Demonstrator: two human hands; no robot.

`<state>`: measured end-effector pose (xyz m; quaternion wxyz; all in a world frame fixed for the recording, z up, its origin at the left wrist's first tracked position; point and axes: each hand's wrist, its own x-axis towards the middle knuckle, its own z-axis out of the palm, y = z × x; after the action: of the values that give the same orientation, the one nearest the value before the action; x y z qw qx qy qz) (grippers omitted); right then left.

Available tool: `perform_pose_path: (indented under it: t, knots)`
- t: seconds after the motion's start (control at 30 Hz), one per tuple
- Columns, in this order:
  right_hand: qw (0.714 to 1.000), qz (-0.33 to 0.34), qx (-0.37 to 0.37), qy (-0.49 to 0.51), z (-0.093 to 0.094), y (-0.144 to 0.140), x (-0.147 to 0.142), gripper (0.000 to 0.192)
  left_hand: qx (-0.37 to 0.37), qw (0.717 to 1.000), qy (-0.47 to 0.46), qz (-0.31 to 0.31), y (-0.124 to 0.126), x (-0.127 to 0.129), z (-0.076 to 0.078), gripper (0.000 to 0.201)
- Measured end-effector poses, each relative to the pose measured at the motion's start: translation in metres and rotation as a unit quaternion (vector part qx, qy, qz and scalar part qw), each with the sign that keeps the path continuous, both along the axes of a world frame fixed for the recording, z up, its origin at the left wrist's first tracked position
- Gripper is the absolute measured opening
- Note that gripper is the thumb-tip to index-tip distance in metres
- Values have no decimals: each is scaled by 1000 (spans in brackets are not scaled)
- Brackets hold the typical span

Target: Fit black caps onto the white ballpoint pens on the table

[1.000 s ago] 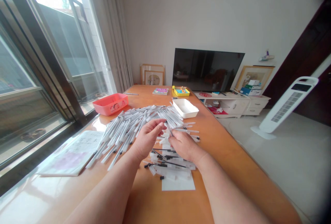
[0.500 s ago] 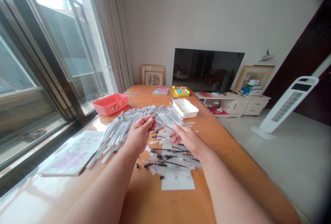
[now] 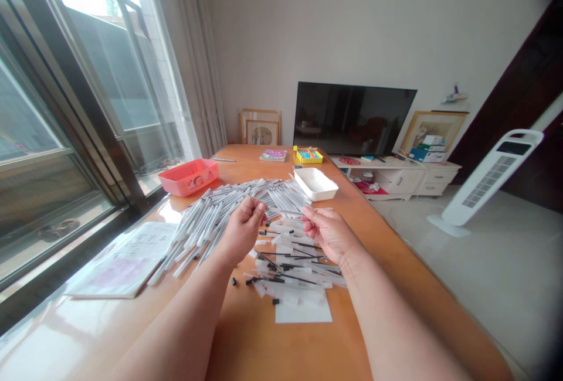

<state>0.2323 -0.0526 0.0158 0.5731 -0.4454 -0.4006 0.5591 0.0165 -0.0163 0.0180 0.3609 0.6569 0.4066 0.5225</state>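
The right hand (image 3: 329,231) pinches a slim, translucent tube (image 3: 290,213); the left hand (image 3: 244,225), apart, curls, contents unclear.

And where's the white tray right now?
In the head view, the white tray stands near the table's right edge, just beyond the right hand, beside the pile of translucent tubes.

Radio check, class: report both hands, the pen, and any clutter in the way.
Left hand pinched, contents unclear. Right hand holding pale pen tube. Loose pen parts crowding the table below.
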Motion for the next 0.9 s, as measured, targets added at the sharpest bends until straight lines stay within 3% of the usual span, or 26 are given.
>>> perform_pose_path:
  t: [0.17,0.4,0.57,0.73,0.9]
  knots:
    - [1000,2,7,19,0,0,-3,39,53,995,75,25,0,-3,1,32]
    - [993,-34,-20,109,1,2,-6,39,89,988,120,42,-4,2,-3,39]
    - [993,-56,-41,100,2,1,-10,43,114,982,128,79,-2,4,-5,37]
    - [998,-57,7,23,5,-2,-8,42,72,989,104,82,2,4,-5,44]
    - [995,-36,65,-65,6,-5,-3,35,-67,995,54,49,2,1,-4,50]
